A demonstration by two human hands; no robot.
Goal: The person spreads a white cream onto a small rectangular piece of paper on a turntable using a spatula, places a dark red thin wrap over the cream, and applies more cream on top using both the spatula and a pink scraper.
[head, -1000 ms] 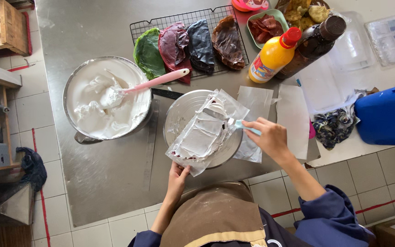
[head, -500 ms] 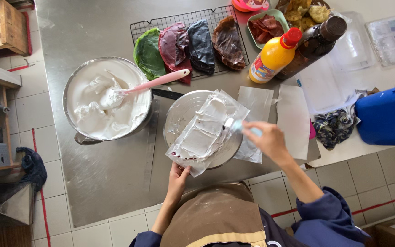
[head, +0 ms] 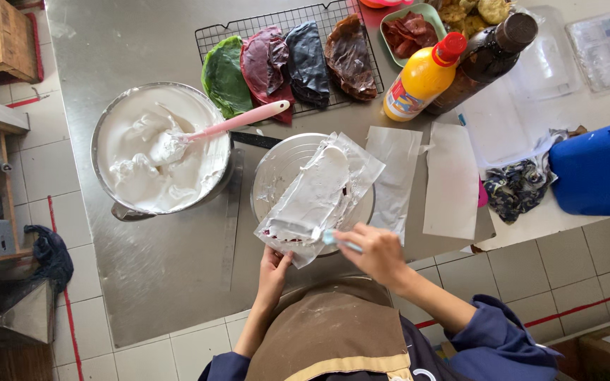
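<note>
Fingers of the right hand (head: 378, 254) are closed around the pale blue handle of a small spatula (head: 335, 240), whose blade end is laid on the near end of a clear plastic sheet (head: 319, 197) spread with white cream. Fingers of the left hand (head: 274, 269) are pinched on the near edge of the same sheet, thumb on top, just to the left of the spatula. A little dark red is seen under the sheet close to the left fingertips.

Beyond both hands, the sheet is draped over an upturned round metal pan (head: 280, 169) on the steel table (head: 142, 282). Farther left of the left fingers, a metal bowl (head: 107, 127) of white cream is set, with a pink spatula (head: 238, 121) resting in it, handle over the rim. Well beyond the fingers, a black wire rack (head: 213, 32) is laid with flat pieces in green (head: 224, 76), dark red (head: 265, 67), near-black (head: 306, 60) and brown (head: 349, 55).

To the right of the right fingers, two blank plastic sheets (head: 450, 180) lie flat. Farther off on that side, a yellow squeeze bottle (head: 421, 79) with a red cap and a dark brown bottle (head: 485, 60) stand touching. A blue container (head: 598, 169) is seen at the far right.
</note>
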